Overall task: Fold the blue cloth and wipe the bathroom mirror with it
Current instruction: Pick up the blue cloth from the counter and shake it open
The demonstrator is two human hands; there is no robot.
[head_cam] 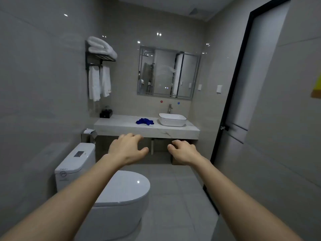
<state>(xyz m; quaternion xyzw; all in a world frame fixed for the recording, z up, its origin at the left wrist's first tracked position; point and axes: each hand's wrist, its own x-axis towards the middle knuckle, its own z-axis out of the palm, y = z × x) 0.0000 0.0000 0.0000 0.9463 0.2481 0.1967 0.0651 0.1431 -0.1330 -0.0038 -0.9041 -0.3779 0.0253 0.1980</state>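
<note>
Grey-tiled bathroom ahead: I hold my left hand (126, 148) and right hand (184, 152) out empty, fingers loosely curled, ready to reach. Well beyond both, the blue cloth (145, 121) lies crumpled on the counter (118, 126) below the mirror (168, 73), presumably left handy for wiping.

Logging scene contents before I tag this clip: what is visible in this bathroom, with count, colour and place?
crumpled blue cloth: one, blue, on the counter, left of the basin
rectangular wall mirror: one, silver-framed, above the counter
marble vanity counter: one, white, far wall
square ceramic basin: one, white, counter's right end
metal tap: one, silver, behind the basin
folded towels: a few, white, on the wall rack
hanging towels: two, white, under the rack
small box: one, black, counter's back left corner
toilet: one, white, lid down, near left
left hand: one, stretched forward, holds nothing
right hand: one, stretched forward, holds nothing
</note>
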